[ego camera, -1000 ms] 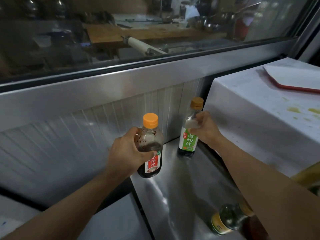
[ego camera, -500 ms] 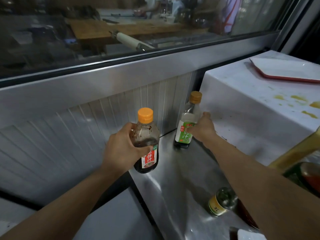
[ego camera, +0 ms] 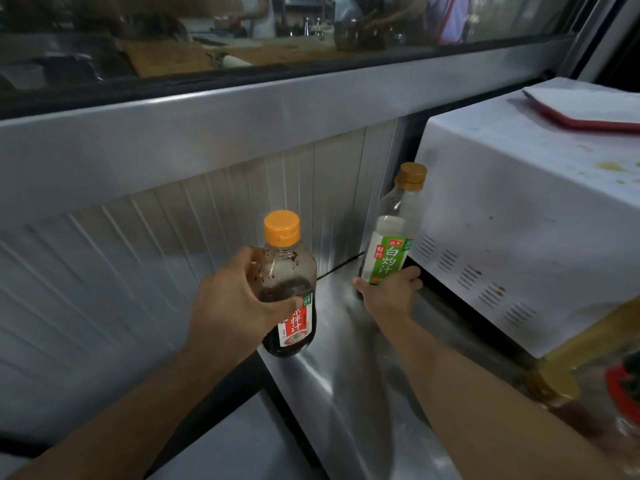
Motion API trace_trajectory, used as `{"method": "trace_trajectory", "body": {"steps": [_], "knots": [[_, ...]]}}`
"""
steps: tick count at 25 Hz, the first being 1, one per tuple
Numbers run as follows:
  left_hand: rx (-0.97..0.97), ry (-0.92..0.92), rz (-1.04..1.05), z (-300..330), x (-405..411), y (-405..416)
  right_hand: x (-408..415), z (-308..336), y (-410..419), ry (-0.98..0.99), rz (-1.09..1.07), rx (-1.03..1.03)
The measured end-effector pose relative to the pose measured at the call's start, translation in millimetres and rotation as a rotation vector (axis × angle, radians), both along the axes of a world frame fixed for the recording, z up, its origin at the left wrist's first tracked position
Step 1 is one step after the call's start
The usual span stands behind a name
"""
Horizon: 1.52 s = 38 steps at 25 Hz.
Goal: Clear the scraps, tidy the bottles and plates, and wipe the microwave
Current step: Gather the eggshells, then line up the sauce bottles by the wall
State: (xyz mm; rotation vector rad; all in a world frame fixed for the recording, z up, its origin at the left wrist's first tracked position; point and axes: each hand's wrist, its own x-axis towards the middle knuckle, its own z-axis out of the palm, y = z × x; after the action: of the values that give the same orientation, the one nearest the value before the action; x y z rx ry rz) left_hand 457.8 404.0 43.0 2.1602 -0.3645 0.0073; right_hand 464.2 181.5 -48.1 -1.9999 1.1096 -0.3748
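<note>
While upright, dark sauce bottle [ego camera: 290, 292] in left grip [ego camera: 235, 303], green-label bottle [ego camera: 391, 233] in right grip [ego camera: 393, 292].

Commercial kitchen: steel counter [ego camera: 346, 393], microwave [ego camera: 519, 216].

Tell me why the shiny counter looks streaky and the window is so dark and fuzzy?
Head view: the steel counter mirrors light as smeared glare streaks; the window shows dim, blurry shapes behind reflections; the wide lens bends the metal ledge; the bottom-right corner is out of focus, while both bottle labels read sharply.

Both forearms bare, no sleeves; hands [ego camera: 239, 299] ungloved, no rings or watch.
</note>
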Motion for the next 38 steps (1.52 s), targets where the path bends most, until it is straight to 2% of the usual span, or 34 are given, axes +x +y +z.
{"method": "trace_trajectory", "body": {"steps": [8,13,19,25,29,35,38], "knots": [[-0.030,0.008,-0.058,-11.0,7.7,-7.5,23.3,-13.4,-9.4,-0.139,-0.041,-0.029],[-0.036,-0.025,-0.044,-12.8,14.4,-16.2,36.3,-15.5,-17.7,-0.084,-0.026,-0.084],[-0.027,-0.029,-0.063,-14.3,17.9,-22.8,43.3,-15.4,-26.1,-0.131,-0.042,-0.037],[0.007,-0.040,-0.072,-12.6,20.0,-30.5,49.0,-8.2,-27.0,-0.093,-0.026,-0.048],[0.023,-0.031,-0.043,-9.0,21.8,-35.2,37.1,2.7,-24.3,-0.106,-0.017,0.011],[0.026,0.010,-0.026,-2.0,27.7,-62.8,-7.2,25.4,-9.0,-0.027,0.053,-0.116],[0.044,-0.006,-0.034,-1.5,31.1,-85.2,-25.5,33.3,-3.8,-0.022,0.049,-0.084]]}}
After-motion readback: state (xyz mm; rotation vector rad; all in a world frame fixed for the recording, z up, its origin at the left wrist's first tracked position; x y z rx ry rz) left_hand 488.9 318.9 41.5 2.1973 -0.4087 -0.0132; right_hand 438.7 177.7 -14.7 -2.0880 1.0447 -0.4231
